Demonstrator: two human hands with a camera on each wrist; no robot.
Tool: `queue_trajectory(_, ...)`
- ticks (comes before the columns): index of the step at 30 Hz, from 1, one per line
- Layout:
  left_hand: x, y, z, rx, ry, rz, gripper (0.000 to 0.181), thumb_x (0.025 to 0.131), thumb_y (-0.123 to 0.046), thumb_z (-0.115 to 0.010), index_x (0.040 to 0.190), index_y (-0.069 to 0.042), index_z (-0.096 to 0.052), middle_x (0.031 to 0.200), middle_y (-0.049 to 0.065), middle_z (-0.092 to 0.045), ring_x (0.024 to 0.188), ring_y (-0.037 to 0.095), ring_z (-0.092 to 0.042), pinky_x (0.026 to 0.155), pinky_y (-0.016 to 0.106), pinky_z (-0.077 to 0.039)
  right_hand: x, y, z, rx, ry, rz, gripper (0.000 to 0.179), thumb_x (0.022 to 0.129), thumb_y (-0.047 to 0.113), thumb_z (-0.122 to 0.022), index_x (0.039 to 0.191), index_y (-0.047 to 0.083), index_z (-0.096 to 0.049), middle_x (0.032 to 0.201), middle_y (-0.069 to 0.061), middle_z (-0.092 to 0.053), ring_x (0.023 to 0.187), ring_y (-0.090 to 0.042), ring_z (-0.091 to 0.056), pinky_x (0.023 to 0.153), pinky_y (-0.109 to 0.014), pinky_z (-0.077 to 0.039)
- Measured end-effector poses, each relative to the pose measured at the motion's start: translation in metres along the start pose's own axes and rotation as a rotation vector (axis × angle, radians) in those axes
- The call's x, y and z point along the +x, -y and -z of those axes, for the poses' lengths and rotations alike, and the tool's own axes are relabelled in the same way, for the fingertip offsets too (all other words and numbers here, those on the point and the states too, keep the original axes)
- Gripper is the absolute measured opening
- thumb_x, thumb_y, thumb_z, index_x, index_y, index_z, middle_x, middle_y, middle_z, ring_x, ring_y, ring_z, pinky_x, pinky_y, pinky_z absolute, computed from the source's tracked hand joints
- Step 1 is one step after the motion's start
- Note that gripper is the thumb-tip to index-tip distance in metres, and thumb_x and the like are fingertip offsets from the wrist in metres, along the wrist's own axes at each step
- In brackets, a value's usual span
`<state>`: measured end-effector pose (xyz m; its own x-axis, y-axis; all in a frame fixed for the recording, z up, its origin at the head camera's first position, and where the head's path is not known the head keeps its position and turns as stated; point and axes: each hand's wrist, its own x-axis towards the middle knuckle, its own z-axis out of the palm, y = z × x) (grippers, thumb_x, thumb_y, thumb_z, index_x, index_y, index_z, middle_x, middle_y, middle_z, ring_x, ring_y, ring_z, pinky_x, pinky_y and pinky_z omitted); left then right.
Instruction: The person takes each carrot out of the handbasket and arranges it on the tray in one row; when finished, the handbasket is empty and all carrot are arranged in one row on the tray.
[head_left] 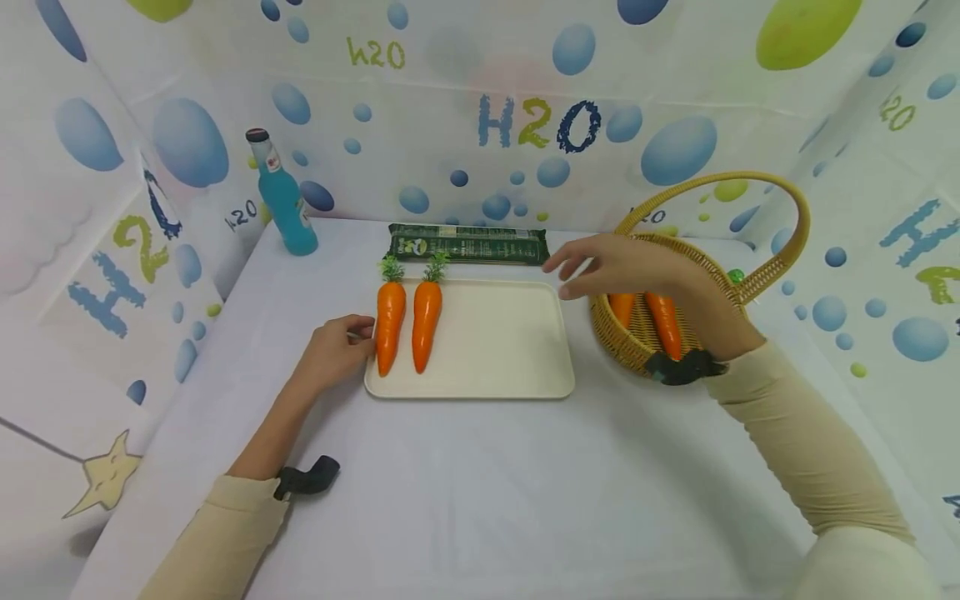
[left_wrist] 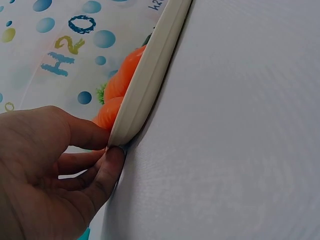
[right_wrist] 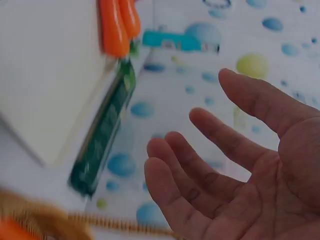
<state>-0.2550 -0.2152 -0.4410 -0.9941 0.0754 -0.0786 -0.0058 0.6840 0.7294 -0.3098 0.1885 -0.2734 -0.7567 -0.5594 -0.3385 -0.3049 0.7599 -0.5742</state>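
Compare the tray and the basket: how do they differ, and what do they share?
The tray is cream, smooth and rectangular; the basket is tan, woven and rounded. The tray is shallow, the basket deeper, with a tall arched handle. Both hold orange objects.

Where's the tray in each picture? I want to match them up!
Head: the tray is in the middle.
Left wrist: it's seen edge-on, slanting from the top edge down to the middle.
Right wrist: it's at upper left, partly cut off.
Shared landmark: the two orange carrots on it.
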Motion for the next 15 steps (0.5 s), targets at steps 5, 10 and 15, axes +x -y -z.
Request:
queue_trajectory(5, -0.001, 0.0, 0.002, 0.003, -0.007, -0.007, 0.045, 0.095, -0.016, -0.058, 0.135, 0.005, -0.055, 0.115, 0.019, -0.062, 0.099, 0.033, -0.061, 0.084, 0.043, -0.052, -0.034, -0.043, 0.03, -0.068, -0.015, -0.019, 0.041, 0.094, 0.041, -0.066, 0.132, 0.027, -0.062, 0.129, -0.001, -0.057, 0.116, -0.024, -0.052, 0.096, -0.05, -0.044)
queue_trajectory(10, -0.002, 0.0, 0.003, 0.0, -0.006, -0.014, 0.045, 0.095, -0.016, -0.058, 0.134, 0.005, -0.055, 0.115, 0.019, -0.062, 0.099, 0.033, -0.061, 0.083, 0.042, -0.052, -0.046, -0.084, 0.05, -0.042, -0.01, -0.061, 0.05, 0.098, 0.037, -0.062, 0.144, 0.02, -0.052, 0.144, -0.007, -0.048, 0.128, -0.03, -0.047, 0.101, -0.056, -0.04)
queue_trajectory(15, -0.003, -0.002, 0.002, -0.008, 0.005, -0.002, 0.045, 0.095, -0.016, -0.058, 0.135, 0.006, -0.054, 0.116, 0.02, -0.062, 0.1, 0.033, -0.061, 0.082, 0.041, -0.053, -0.037, -0.128, 0.054, 0.127, -0.05, -0.203, 0.056, 0.1, 0.03, -0.059, 0.149, 0.009, -0.042, 0.146, -0.02, -0.046, 0.124, -0.036, -0.05, 0.096, -0.052, -0.046)
